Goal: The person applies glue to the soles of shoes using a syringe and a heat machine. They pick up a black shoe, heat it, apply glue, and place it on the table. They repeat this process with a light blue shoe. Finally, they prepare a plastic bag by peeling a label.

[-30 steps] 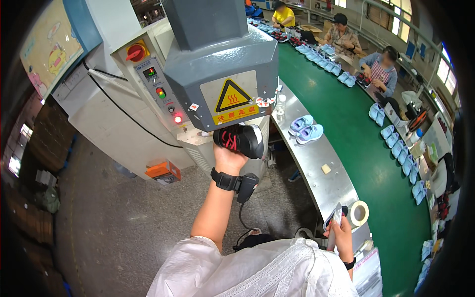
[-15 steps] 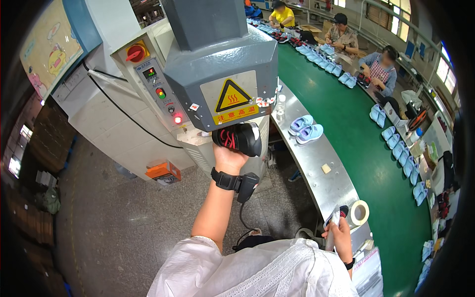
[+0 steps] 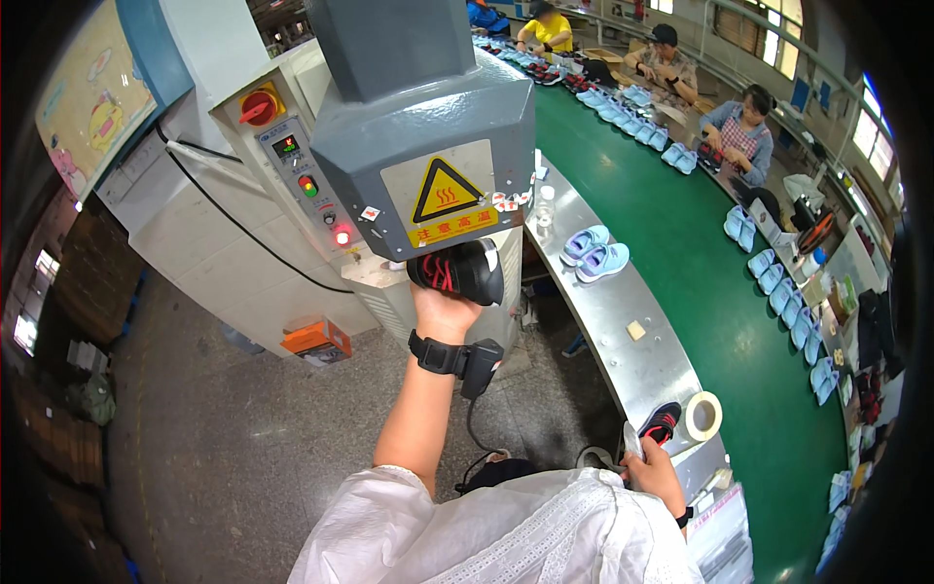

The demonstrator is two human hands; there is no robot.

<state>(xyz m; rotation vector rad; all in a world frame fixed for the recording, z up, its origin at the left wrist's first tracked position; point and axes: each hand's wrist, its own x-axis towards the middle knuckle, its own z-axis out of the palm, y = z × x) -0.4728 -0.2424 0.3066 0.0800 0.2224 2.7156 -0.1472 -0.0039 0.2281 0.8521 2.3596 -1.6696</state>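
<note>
My left hand (image 3: 446, 313) is closed round a black shoe (image 3: 475, 273) with red laces. It holds the shoe up against the underside of the grey machine head (image 3: 350, 156); part of the shoe's top is hidden there. At the lower right, my right hand (image 3: 658, 477) grips a pale, flat, narrow piece (image 3: 632, 442) whose kind I cannot make out. Just beyond those fingers, a second black shoe (image 3: 663, 420) with red laces rests on the metal ledge (image 3: 654, 375). Whether the right fingers also touch this shoe is unclear.
A tape roll (image 3: 702, 417) lies right of the second shoe. Light-blue shoes (image 3: 595, 255) and a clear bottle (image 3: 546, 206) stand farther along the ledge. Past it runs a green conveyor belt (image 3: 681, 263), lined with shoes; several people work beyond. A control panel (image 3: 304, 180) faces me.
My right hand has shifted a little left and nearer me, and more of the second shoe shows. The left hand still holds its shoe under the machine; the whole view has shifted slightly.
</note>
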